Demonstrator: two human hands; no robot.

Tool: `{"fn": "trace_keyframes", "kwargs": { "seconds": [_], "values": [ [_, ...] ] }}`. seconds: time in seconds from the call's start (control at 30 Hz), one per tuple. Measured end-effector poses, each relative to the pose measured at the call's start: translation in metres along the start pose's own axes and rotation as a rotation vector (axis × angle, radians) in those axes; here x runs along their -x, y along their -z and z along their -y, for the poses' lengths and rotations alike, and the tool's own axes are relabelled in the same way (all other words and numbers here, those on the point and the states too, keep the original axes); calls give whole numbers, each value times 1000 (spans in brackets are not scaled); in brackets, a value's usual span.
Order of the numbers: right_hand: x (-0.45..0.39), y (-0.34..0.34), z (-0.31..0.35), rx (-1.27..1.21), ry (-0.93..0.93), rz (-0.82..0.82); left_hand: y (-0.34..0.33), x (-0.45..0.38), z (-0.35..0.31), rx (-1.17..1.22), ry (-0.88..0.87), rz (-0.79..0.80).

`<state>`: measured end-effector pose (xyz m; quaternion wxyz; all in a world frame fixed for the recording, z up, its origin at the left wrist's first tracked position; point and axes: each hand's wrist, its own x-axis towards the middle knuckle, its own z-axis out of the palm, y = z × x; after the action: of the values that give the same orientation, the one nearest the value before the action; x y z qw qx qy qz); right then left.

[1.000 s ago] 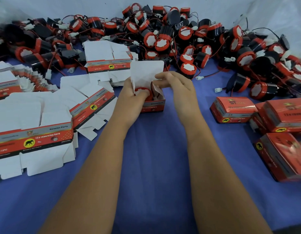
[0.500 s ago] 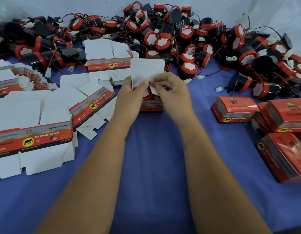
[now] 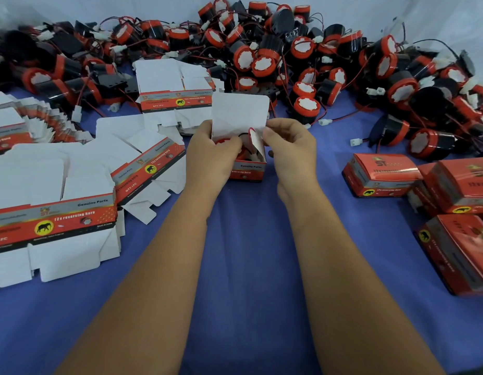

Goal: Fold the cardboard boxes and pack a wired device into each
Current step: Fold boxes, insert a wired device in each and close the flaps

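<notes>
A small red and grey cardboard box (image 3: 248, 172) stands open on the blue cloth at the centre, its white lid flap (image 3: 240, 110) raised. A red and black wired device (image 3: 224, 142) sits inside it, mostly hidden. My left hand (image 3: 211, 155) grips the box's left side with fingers curled over the device. My right hand (image 3: 289, 147) pinches the box's right side flap (image 3: 255, 140), which stands tilted inward.
A big heap of red and black wired devices (image 3: 302, 58) fills the far side of the cloth. Stacks of flat unfolded boxes (image 3: 53, 212) lie at left and behind the hands. Several closed red boxes (image 3: 381, 174) sit at right.
The camera view shifted slightly. My right hand has moved a little right and now pinches the side flap; the device's red rim shows again under my left fingers.
</notes>
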<state>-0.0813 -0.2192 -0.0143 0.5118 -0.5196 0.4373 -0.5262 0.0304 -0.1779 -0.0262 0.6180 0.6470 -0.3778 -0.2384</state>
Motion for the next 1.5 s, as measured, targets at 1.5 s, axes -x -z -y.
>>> {"fn": "trace_keyframes", "kwargs": {
  "seconds": [1.5],
  "values": [
    [1, 3, -9, 214, 8, 243, 32, -6, -3, 526, 201, 236]
  ]
}}
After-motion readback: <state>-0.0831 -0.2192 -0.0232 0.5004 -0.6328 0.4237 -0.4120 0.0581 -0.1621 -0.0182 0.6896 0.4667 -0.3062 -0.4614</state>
